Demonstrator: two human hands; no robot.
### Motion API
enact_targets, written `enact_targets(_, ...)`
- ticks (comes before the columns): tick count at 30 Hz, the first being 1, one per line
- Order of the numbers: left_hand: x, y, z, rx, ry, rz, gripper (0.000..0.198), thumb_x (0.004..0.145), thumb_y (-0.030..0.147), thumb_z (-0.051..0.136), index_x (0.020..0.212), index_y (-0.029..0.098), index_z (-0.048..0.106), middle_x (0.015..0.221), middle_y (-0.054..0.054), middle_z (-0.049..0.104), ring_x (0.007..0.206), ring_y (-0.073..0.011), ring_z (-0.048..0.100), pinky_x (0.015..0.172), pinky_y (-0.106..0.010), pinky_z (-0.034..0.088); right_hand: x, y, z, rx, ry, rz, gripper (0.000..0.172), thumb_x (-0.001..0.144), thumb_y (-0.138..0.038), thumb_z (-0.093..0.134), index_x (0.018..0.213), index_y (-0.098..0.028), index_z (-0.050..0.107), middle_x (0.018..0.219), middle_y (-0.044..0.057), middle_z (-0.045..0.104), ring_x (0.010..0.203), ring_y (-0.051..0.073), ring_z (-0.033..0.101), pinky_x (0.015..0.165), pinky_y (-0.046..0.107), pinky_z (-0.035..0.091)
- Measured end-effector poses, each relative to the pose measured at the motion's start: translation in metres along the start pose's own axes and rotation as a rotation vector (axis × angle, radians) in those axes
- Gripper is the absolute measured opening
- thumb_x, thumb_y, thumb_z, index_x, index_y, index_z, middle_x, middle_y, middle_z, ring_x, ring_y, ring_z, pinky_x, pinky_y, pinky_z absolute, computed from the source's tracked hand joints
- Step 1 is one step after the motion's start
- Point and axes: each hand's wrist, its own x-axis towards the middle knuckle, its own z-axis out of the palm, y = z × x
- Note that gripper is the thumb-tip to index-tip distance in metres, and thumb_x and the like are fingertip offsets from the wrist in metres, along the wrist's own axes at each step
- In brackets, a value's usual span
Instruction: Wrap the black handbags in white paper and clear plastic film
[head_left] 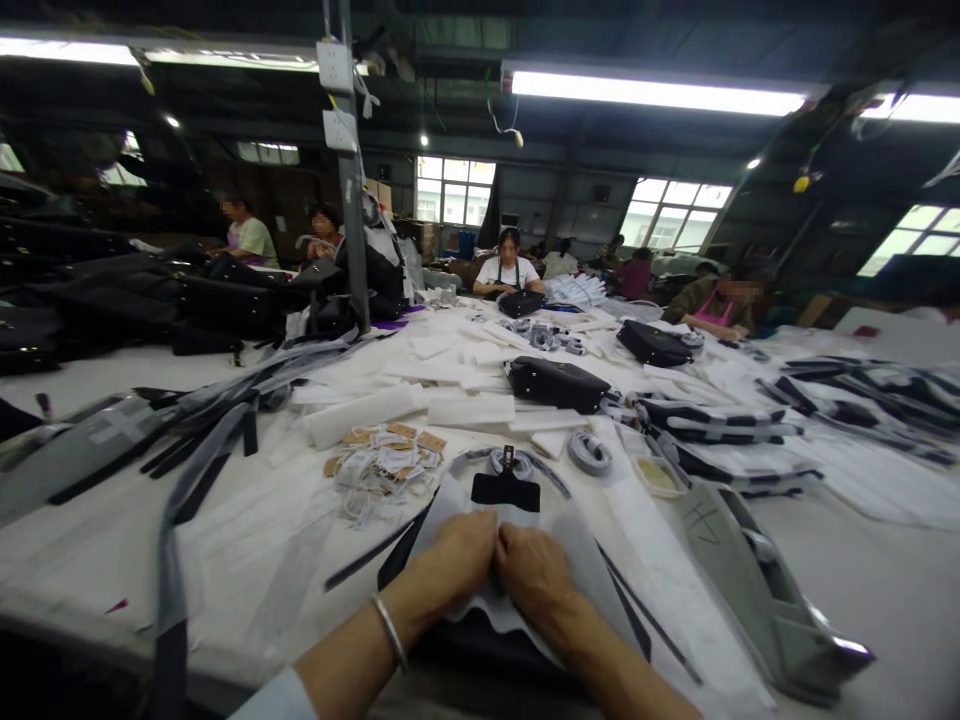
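My left hand [465,553] and my right hand [531,568] are closed side by side, knuckles nearly touching. They press over a thin white sheet [581,555] draped across a black bag [480,645] at the table's near edge. What the fingers pinch is hidden under them. Just beyond the knuckles lies a black flap [505,491] with a metal clasp [508,458] at its far end. Dark straps stretch out on both sides of the bag. Behind the clasp sits a grey wrapped strap coil [501,462].
Left of the bag is a pile of tags [390,458]. At right stand a grey tape dispenser [757,590] and a small tub [658,477]. Another strap coil [590,452], black bags [556,384] and white foam sheets [364,412] lie farther back. A metal post [354,220] rises behind; several people work around.
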Motion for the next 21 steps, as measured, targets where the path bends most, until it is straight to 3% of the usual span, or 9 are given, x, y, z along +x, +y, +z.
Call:
enact_targets(3, -0.009, 0.007, 0.015, 0.06, 0.03, -0.063, 0.025, 0.085, -0.002, 0.045, 0.095, 0.013, 0.062, 0.089, -0.009, 0.068, 0.073, -0.0212, 0.066, 0.063, -0.031, 0.051, -0.007, 0.003, 0.008, 0.018, 0.125, 0.008, 0.02, 0.097, -0.02, 0.05, 0.087, -0.019, 0.068, 0.086, 0.006, 0.072, 0.086, 0.024, 0.067, 0.075, 0.033, 0.043)
enact_targets(6, -0.018, 0.007, 0.017, 0.082, 0.078, -0.057, 0.017, 0.091, 0.007, 0.049, 0.098, 0.016, 0.062, 0.102, -0.009, 0.066, 0.098, -0.0262, 0.064, 0.085, -0.041, 0.051, -0.008, 0.01, 0.015, 0.03, 0.252, -0.021, 0.016, 0.093, -0.014, 0.055, 0.083, -0.02, 0.066, 0.088, 0.004, 0.068, 0.092, 0.024, 0.061, 0.084, 0.035, 0.039)
enact_targets(8, -0.019, 0.004, 0.017, 0.087, 0.107, -0.048, 0.015, 0.093, 0.019, 0.056, 0.106, 0.017, 0.063, 0.114, -0.01, 0.065, 0.117, -0.0295, 0.056, 0.101, -0.049, 0.044, -0.006, 0.014, 0.018, 0.022, 0.273, -0.04, 0.017, 0.093, -0.012, 0.055, 0.084, -0.02, 0.066, 0.089, 0.004, 0.067, 0.091, 0.023, 0.059, 0.085, 0.036, 0.038)
enact_targets(11, -0.017, -0.001, 0.021, 0.088, 0.151, -0.067, 0.031, 0.094, 0.034, 0.06, 0.121, 0.02, 0.061, 0.129, -0.008, 0.061, 0.132, -0.0317, 0.044, 0.112, -0.056, 0.03, -0.005, 0.017, 0.021, -0.015, 0.293, -0.091, 0.016, 0.095, -0.013, 0.052, 0.088, -0.02, 0.065, 0.09, 0.005, 0.065, 0.092, 0.022, 0.058, 0.09, 0.036, 0.037)
enact_targets(13, -0.016, -0.003, 0.024, 0.089, 0.161, -0.106, 0.032, 0.095, 0.037, 0.059, 0.122, 0.021, 0.061, 0.129, -0.008, 0.062, 0.126, -0.0302, 0.05, 0.108, -0.054, 0.034, -0.006, 0.018, 0.02, -0.047, 0.301, -0.119, 0.015, 0.096, -0.014, 0.052, 0.089, -0.019, 0.064, 0.09, 0.005, 0.065, 0.092, 0.022, 0.058, 0.093, 0.038, 0.037)
enact_targets(16, -0.015, -0.003, 0.025, 0.088, 0.148, -0.163, 0.026, 0.096, 0.037, 0.057, 0.111, 0.018, 0.065, 0.111, -0.01, 0.066, 0.102, -0.027, 0.061, 0.09, -0.045, 0.046, -0.007, 0.017, 0.017, -0.073, 0.286, -0.121, 0.013, 0.097, -0.017, 0.054, 0.088, -0.02, 0.063, 0.089, 0.005, 0.066, 0.091, 0.022, 0.06, 0.092, 0.039, 0.038)
enact_targets(21, -0.014, 0.0, 0.018, 0.084, 0.161, -0.194, 0.023, 0.096, 0.039, 0.056, 0.097, 0.018, 0.066, 0.093, -0.008, 0.067, 0.091, -0.0268, 0.061, 0.084, -0.044, 0.046, -0.006, 0.022, 0.008, -0.114, 0.193, -0.05, 0.027, 0.101, -0.029, 0.049, 0.082, -0.02, 0.064, 0.083, 0.005, 0.069, 0.086, 0.023, 0.064, 0.08, 0.037, 0.041)
